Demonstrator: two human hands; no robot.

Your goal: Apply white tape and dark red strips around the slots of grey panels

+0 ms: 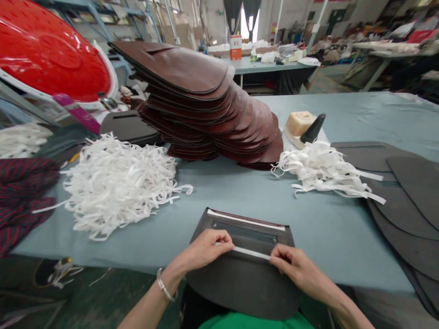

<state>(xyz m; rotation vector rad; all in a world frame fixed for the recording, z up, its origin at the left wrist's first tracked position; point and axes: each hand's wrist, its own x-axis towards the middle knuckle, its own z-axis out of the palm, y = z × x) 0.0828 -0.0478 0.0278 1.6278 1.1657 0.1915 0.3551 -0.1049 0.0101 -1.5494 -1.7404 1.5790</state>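
A dark grey flap-shaped panel (240, 285) with a rectangular slot lies at the table's front edge, its rounded end overhanging toward me. One white strip (247, 219) runs along its straight far edge. Between my hands a second white strip (252, 252) is stretched just on the near side of the slot. My left hand (209, 249) pinches its left end. The other end is pinched between thumb and fingers of my right hand (291, 265). Whether the strip touches the panel along its whole length I cannot tell.
A big heap of white strips (120, 183) lies at left, a smaller pile (322, 169) at right. Brown panels (219, 105) are stacked at the back. More grey panels (404, 201) lie right. Behind the smaller pile stand a yellowish block (300, 123) and a black cone-shaped piece (313, 129).
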